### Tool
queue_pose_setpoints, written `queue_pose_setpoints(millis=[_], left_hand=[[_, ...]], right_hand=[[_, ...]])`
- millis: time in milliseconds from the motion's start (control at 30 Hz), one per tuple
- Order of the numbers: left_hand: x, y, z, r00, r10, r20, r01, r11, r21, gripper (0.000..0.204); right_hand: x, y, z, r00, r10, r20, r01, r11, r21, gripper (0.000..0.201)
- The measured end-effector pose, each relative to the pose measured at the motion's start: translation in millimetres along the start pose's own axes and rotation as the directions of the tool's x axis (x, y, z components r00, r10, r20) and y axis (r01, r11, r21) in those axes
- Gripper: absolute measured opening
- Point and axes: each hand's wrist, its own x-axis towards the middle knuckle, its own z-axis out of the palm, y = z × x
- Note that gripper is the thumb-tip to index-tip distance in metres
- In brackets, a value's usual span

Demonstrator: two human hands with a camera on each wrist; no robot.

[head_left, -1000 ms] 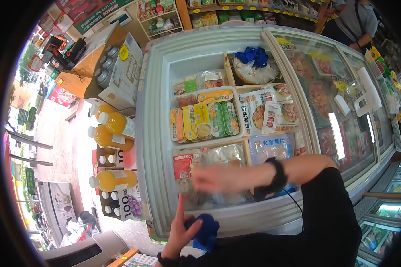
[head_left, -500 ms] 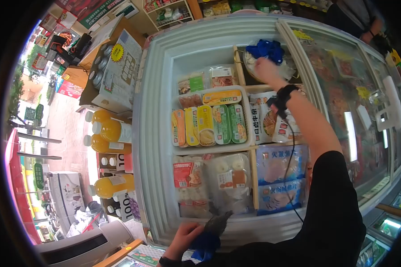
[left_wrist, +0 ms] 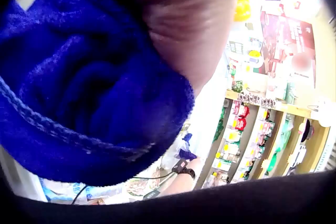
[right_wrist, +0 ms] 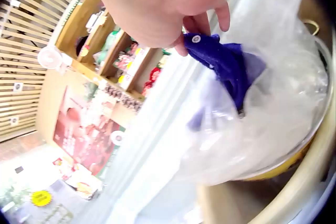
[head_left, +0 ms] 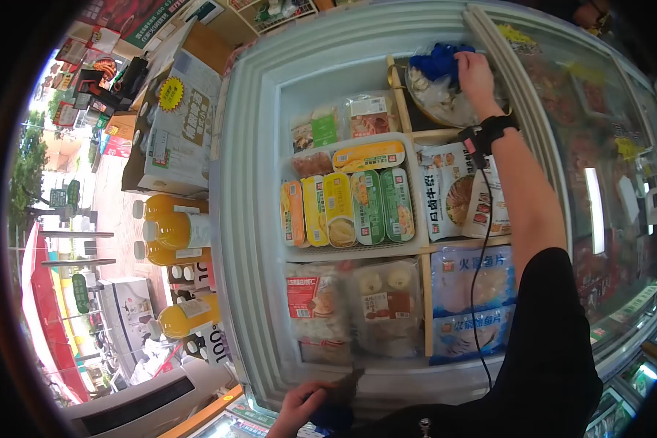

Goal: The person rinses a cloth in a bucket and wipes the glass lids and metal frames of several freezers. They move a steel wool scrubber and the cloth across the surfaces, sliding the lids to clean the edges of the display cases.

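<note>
In the head view my right hand (head_left: 477,80) reaches to the far right compartment of the freezer. It pinches a blue cloth (head_left: 438,63), seen close in the right wrist view as blue fabric (right_wrist: 228,64) under my fingertips. The cloth lies on a clear plastic bag (right_wrist: 283,103) of pale food in a round container. At the near edge my left hand (head_left: 303,405) grips another bunched blue cloth (head_left: 332,417), whose stitched hem fills the left wrist view (left_wrist: 89,92). A dark grey piece (head_left: 349,381) sticks out beyond it, its kind unclear.
The open chest freezer has a white basket (head_left: 416,219) of yellow and green packs, shrimp bags (head_left: 312,299), a tray pack (head_left: 387,306) and blue fish-slice bags (head_left: 473,292). Wooden dividers (head_left: 427,299) part them. A glass lid (head_left: 591,241) covers the right side; juice bottles (head_left: 175,226) stand left.
My right hand has moved from over the near shrimp bags to the far container and taken hold of the blue cloth there. My left hand, first with a finger extended, now curls round its cloth.
</note>
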Motion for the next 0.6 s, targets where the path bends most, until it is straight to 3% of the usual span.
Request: queue_pose_setpoints(millis=[67, 133, 167, 200, 233, 267, 300, 333, 367, 467, 500, 533, 567, 600], left_hand=[[-5, -1, 3, 0.999, 0.052, 0.015, -0.051, 0.995, -0.082, 0.019], [-12, -7, 2, 0.994, 0.102, 0.030, -0.096, 0.981, -0.168, 0.021], [-15, -12, 1, 0.990, 0.143, -0.010, -0.143, 0.973, -0.180, 0.021], [-18, -18, -1, 0.982, 0.180, -0.050, -0.187, 0.963, -0.193, 0.021], [-19, -23, -1, 0.980, 0.197, -0.041, -0.201, 0.959, -0.200, 0.021], [-20, -26, -2, 0.966, 0.242, -0.092, -0.257, 0.941, -0.221, 0.021], [-20, -26, -1, 0.948, 0.284, -0.142, -0.312, 0.918, -0.243, 0.021], [-23, -21, 1, 0.927, 0.339, -0.158, -0.370, 0.893, -0.257, 0.021], [-31, -22, 1, 0.929, 0.343, -0.137, -0.369, 0.890, -0.269, 0.021], [-29, -25, 6, 0.822, 0.554, -0.134, -0.564, 0.755, -0.336, 0.016], [-28, -20, 11, 0.792, 0.596, -0.135, -0.598, 0.711, -0.370, 0.021], [-33, -13, 14, 0.784, 0.614, -0.091, -0.598, 0.709, -0.373, 0.025], [-45, -6, 16, 0.773, 0.633, -0.044, -0.600, 0.707, -0.374, 0.030], [-45, -2, 20, 0.776, 0.631, -0.026, -0.591, 0.711, -0.381, 0.030]], right_hand=[[4, -47, -29, 0.999, 0.042, -0.003, -0.040, 0.966, 0.256, 0.020], [-3, -92, -60, 0.986, 0.127, 0.104, -0.164, 0.816, 0.555, 0.024], [-12, -129, -98, 0.968, 0.137, 0.212, -0.242, 0.744, 0.623, 0.023], [-24, -158, -129, 0.922, 0.181, 0.342, -0.367, 0.691, 0.623, 0.020], [-38, -176, -153, 0.900, 0.191, 0.391, -0.401, 0.713, 0.575, 0.019], [-56, -194, -181, 0.895, 0.115, 0.431, -0.392, 0.663, 0.638, 0.019], [-73, -220, -211, 0.817, 0.108, 0.566, -0.538, 0.496, 0.682, 0.021], [-93, -247, -238, 0.768, 0.050, 0.639, -0.600, 0.406, 0.689, 0.022], [-117, -269, -262, 0.729, -0.006, 0.685, -0.618, 0.425, 0.662, 0.023], [-193, -310, -296, 0.588, -0.111, 0.801, -0.663, 0.502, 0.556, 0.023], [-205, -327, -312, 0.442, -0.079, 0.894, -0.770, 0.478, 0.423, 0.023], [-217, -340, -319, 0.477, -0.206, 0.854, -0.650, 0.571, 0.501, 0.025], [-228, -360, -334, 0.393, -0.219, 0.893, -0.731, 0.515, 0.448, 0.026], [-234, -376, -342, 0.396, -0.260, 0.881, -0.717, 0.512, 0.473, 0.025]])
